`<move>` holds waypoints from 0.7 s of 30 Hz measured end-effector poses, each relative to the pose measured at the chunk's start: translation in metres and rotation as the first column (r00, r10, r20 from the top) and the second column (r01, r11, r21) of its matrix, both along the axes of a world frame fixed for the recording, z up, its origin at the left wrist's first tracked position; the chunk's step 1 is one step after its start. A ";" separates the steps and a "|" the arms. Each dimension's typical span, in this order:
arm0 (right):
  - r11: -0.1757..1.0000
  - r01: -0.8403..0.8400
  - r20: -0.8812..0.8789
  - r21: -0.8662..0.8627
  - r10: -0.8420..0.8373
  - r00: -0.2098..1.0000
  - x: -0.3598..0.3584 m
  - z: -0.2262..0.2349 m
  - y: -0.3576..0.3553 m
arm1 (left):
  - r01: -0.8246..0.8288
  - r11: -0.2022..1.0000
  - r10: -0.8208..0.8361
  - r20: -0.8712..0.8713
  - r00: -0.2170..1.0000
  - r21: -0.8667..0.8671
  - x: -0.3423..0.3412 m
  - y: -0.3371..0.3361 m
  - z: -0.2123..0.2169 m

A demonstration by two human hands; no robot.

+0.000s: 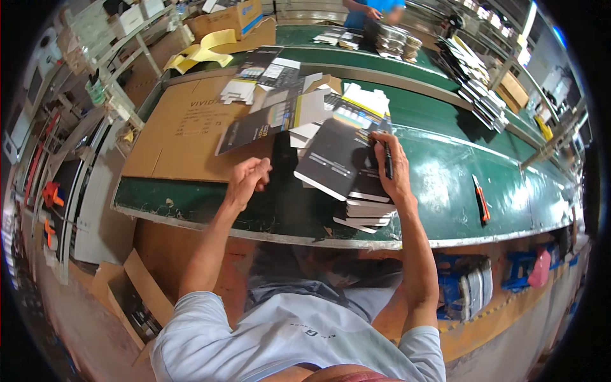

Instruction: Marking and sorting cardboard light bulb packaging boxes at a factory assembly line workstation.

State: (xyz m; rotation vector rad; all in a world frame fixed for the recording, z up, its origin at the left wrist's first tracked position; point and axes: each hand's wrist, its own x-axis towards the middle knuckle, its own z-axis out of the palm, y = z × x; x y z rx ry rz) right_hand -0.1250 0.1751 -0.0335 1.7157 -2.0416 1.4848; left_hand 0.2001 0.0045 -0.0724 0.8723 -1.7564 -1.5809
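Note:
My right hand (396,167) is at the right edge of a pile of flat, unfolded dark cartons, its fingers closed round a slim black pen-like tool (387,159). Its fingertips touch the top dark carton (334,153), which lies tilted over the pile (366,213). Over the table's near side, left of that pile, my left hand (250,181) is curled with nothing visible in it. Just beyond it a grey-black flat carton (261,127) with a yellow stripe slants across other loose cartons.
A large brown cardboard sheet (172,137) covers the left of the green table (445,191). An orange-black utility knife (481,200) lies at right. More flat cartons (474,89) are heaped at the far right. Across the table a person in blue (356,16) stands beside stacked pieces (394,41).

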 end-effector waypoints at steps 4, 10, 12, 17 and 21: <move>0.999 -0.005 0.013 0.043 0.005 1.000 -0.001 0.001 0.004 | -0.022 0.862 0.137 -0.190 0.972 0.507 -0.037 -0.017 0.000; 0.998 0.005 0.026 0.056 -0.007 1.000 0.006 0.000 0.001 | -0.087 0.764 0.413 -0.380 0.827 0.640 -0.073 -0.062 -0.019; 0.999 -0.011 0.014 0.053 0.010 1.000 0.008 0.002 -0.001 | -0.121 0.760 0.500 -0.457 0.736 0.638 -0.075 -0.075 -0.023; 0.997 0.021 0.029 0.080 -0.024 0.999 0.003 0.001 0.005 | -0.007 0.832 0.409 -0.605 0.683 0.555 -0.038 -0.114 -0.005; 0.997 0.002 0.031 0.073 -0.004 0.999 0.007 0.002 -0.002 | -0.109 0.848 0.414 -0.521 0.746 0.518 0.043 -0.177 0.007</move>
